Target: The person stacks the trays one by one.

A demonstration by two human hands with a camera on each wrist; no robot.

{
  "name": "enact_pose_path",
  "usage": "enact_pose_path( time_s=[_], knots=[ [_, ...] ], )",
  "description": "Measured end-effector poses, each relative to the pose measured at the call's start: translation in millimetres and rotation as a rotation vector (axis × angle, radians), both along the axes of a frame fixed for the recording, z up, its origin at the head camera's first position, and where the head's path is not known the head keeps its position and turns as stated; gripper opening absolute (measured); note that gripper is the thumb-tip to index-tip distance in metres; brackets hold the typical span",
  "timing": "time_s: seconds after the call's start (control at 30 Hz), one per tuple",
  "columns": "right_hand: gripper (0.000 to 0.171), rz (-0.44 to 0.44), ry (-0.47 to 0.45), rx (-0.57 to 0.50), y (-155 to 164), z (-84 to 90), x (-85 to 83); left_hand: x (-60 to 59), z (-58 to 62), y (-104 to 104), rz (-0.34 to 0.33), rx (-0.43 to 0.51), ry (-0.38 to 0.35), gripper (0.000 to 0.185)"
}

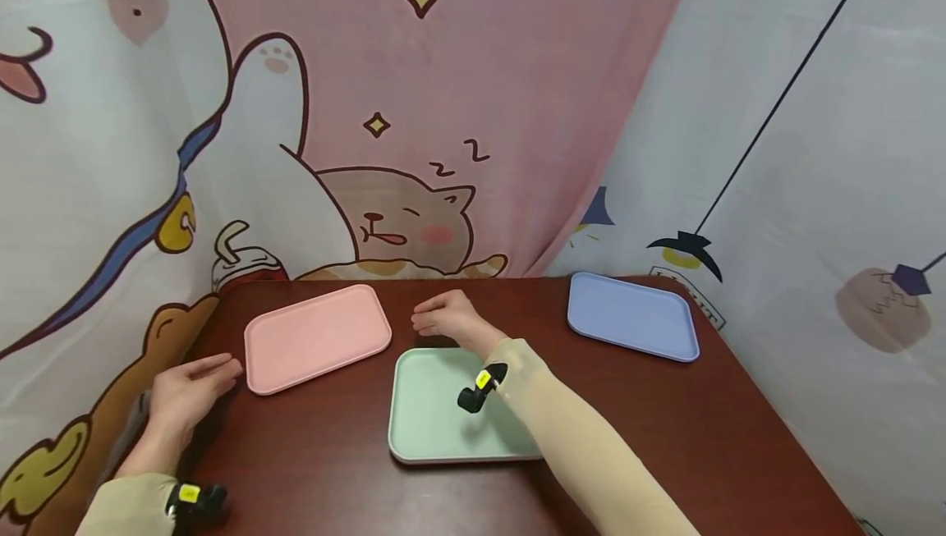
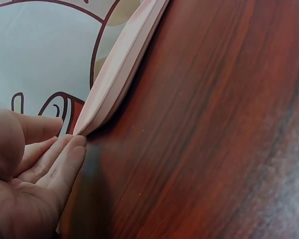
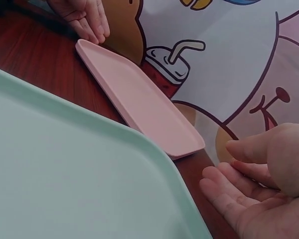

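Note:
A pink tray (image 1: pixel 318 339) lies at the left of the table, slightly angled. My left hand (image 1: pixel 188 388) is beside its left end, fingers fairly straight; in the left wrist view the fingertips (image 2: pixel 77 144) are right at the tray's corner. My right hand (image 1: pixel 451 316) hovers off the tray's right end, behind the green tray (image 1: pixel 429 417), its fingers loosely extended with nothing in them. In the right wrist view a gap shows between the right hand (image 3: pixel 259 184) and the pink tray (image 3: pixel 144 104). The right sleeve hides part of the green tray.
A blue tray (image 1: pixel 631 316) sits at the back right of the dark wooden table (image 1: pixel 318 454). Cartoon-printed curtains (image 1: pixel 547 93) hang close behind the table and along both sides. Each wrist carries a small black camera (image 1: pixel 480 388).

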State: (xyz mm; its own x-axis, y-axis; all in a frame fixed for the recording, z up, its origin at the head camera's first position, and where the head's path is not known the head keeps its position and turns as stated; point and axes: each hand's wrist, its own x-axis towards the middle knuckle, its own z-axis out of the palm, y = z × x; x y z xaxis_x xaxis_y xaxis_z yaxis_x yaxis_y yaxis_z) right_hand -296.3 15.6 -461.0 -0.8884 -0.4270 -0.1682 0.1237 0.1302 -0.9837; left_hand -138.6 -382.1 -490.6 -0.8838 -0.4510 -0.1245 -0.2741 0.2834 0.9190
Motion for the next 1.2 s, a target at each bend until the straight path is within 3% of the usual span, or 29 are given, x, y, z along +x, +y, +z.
enact_pose_path(
  time_s=[0.23,0.5,0.7,0.97,1.1,1.2],
  knots=[
    [0.020,-0.025,0.001,0.049,-19.5,-4.5,-6.4,-5.2,-2.5,0.2,-0.014,0.049,-0.017,0.056],
    [0.020,-0.077,-0.018,0.077,-38.0,-13.7,-12.1,-12.1,1.8,3.7,-0.085,0.118,-0.050,0.061],
    [0.017,-0.096,-0.031,0.132,-54.6,-22.5,-12.2,-11.5,3.1,2.0,-0.106,0.084,-0.106,0.061],
    [0.017,-0.110,-0.033,0.185,-68.0,-22.6,-8.8,-14.9,-2.6,0.8,-0.128,0.022,-0.100,0.060],
    [0.018,-0.122,-0.019,0.197,-71.6,-23.6,-6.7,-15.3,-2.3,2.4,-0.119,-0.047,-0.125,0.059],
    [0.018,-0.142,0.003,0.204,-72.7,-23.4,-5.9,-16.2,-0.1,4.5,-0.116,-0.049,-0.125,0.057]
  ],
)
